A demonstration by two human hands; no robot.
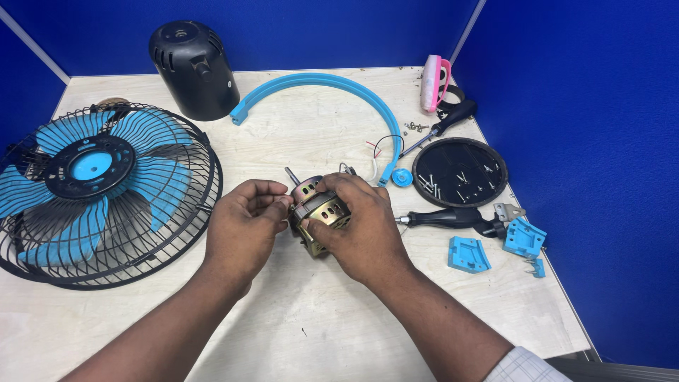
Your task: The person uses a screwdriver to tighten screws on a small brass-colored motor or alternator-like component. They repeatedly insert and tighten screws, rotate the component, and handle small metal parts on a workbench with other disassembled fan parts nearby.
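Two hands met on one item at the middle of the table [297,332]; entries ran left to right.

Fan guard with blue blades [99,191]: lay flat at the far left, well apart from my hands.

Black motor cover [192,67]: stood at the back, near the blue arc-shaped bracket [332,81].

My left hand [244,230]: fingers curled, pinching the left side of the fan motor [320,212].

Fan motor: brass-coloured, held just above the table between both hands, shaft [290,174] pointing up and away. I judged a slip likely if either grip loosened, since the casing looked smooth and heavy.

My right hand [361,226]: closed over the motor's top and right side. The thin wires [378,152] trailed behind it; twisting the motor could have strained or snagged them.

Round black tray of screws [495,152]: near the table's right edge beside two screwdrivers; a stray elbow could have scattered them.

Blue plastic parts [468,253]: lay at the far right.
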